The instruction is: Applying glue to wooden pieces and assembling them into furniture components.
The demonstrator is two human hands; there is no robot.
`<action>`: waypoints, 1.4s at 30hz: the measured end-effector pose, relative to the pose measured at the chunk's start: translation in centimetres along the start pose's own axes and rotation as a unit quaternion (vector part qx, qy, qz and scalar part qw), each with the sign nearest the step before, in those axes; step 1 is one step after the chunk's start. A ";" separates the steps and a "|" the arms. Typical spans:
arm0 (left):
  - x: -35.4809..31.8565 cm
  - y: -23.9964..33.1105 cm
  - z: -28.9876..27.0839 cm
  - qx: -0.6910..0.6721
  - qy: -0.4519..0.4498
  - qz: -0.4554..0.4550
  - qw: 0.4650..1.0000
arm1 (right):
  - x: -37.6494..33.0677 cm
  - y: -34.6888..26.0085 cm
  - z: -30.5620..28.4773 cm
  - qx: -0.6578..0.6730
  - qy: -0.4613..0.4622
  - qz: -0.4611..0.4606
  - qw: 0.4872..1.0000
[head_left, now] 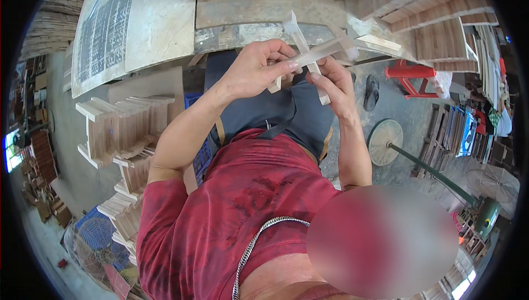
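Both hands are raised in front of my chest, holding a small frame of pale wooden slats (322, 51) that cross each other. My left hand (254, 71) pinches one long slat between thumb and fingers from the left. From below right, my right hand (335, 84) grips a shorter slat that points downward. The frame hangs just in front of the edge of a worn workbench (248, 16). A dark apron over a red shirt lies beneath my hands.
Stacks of small wooden frames (124, 126) stand at my left. Piles of planks (435, 30) fill the upper right. On the concrete floor are a red stool (410, 74), a sandal (371, 91), a fan on a green pole (386, 141) and a blue fan (93, 239).
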State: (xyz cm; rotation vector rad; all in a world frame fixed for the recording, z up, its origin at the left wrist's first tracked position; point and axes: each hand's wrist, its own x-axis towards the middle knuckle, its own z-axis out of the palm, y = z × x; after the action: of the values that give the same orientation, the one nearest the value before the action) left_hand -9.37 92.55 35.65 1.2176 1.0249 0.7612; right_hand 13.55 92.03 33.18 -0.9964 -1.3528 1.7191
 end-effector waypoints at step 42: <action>-8.8 0.0 -11.5 0.146 0.389 0.195 0.888 | 15.1 -1.3 10.5 -0.206 -0.121 -0.117 0.964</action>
State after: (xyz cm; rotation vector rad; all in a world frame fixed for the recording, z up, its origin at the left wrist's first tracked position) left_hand -23.28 88.94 37.22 1.4284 1.6098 1.5324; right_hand -2.36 101.25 33.91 -0.8176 -1.9617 1.4444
